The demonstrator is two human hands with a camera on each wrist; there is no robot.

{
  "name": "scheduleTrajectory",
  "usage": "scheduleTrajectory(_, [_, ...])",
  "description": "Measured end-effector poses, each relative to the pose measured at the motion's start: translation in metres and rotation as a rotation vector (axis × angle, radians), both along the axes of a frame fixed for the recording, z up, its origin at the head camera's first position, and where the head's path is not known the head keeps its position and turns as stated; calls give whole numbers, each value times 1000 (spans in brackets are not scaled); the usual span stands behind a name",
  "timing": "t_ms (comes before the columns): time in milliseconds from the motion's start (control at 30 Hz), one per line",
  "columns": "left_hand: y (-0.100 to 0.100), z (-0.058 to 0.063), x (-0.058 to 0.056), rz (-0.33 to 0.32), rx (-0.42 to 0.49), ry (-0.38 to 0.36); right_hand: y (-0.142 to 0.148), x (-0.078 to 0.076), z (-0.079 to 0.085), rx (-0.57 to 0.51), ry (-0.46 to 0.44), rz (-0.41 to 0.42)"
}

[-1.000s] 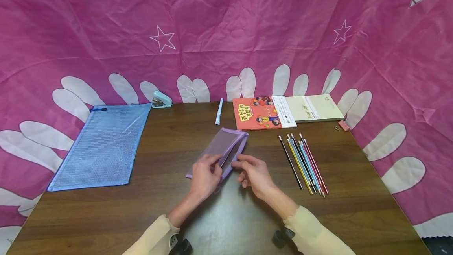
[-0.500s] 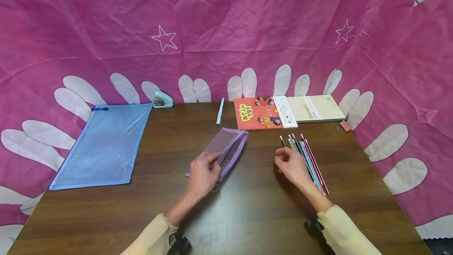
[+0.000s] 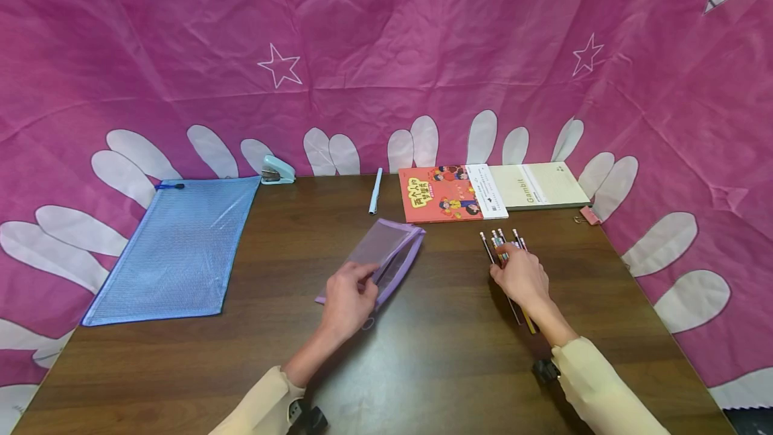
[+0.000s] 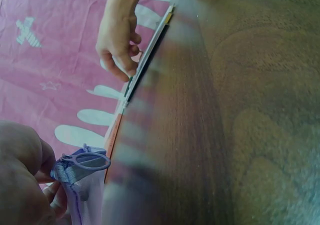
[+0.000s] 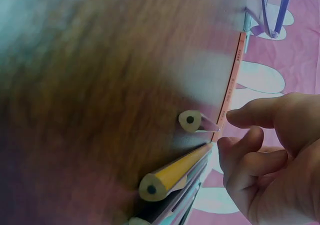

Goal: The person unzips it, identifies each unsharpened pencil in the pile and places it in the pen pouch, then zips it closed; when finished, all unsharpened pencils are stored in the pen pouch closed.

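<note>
A purple mesh zip pouch (image 3: 379, 244) lies slantwise near the middle of the table, its long side gaping. My left hand (image 3: 347, 295) pinches its near edge between thumb and fingers; in the left wrist view a ring-shaped zip pull (image 4: 90, 160) hangs beside that grip. Low over several pencils at the right is my right hand (image 3: 523, 278), hiding much of the bundle. The right wrist view shows its thumb and bent fingers apart, with a dark pencil (image 5: 192, 120) and a yellow pencil (image 5: 170, 176) pointing toward the camera below them.
A blue mesh zip folder (image 3: 181, 254) lies at the left, with a light blue stapler (image 3: 277, 170) beyond it. At the back are a light blue pen (image 3: 376, 191), a red book (image 3: 441, 193), a pale notebook (image 3: 540, 183) and a pink binder clip (image 3: 589, 215).
My right hand has left the pouch and moved right to the pencils, lately shifting a little further over them. My left hand stays at the pouch's edge.
</note>
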State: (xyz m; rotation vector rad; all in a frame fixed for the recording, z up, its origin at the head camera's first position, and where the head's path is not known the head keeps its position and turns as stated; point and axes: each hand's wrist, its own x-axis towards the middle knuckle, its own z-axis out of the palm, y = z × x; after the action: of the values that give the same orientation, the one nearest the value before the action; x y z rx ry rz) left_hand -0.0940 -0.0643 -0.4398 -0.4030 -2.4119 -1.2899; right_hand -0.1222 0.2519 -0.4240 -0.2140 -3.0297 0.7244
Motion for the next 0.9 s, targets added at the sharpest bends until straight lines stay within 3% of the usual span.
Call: scheduleTrajectory(900, [2, -1, 3, -6, 1, 2, -4, -4, -2, 75, -119, 100])
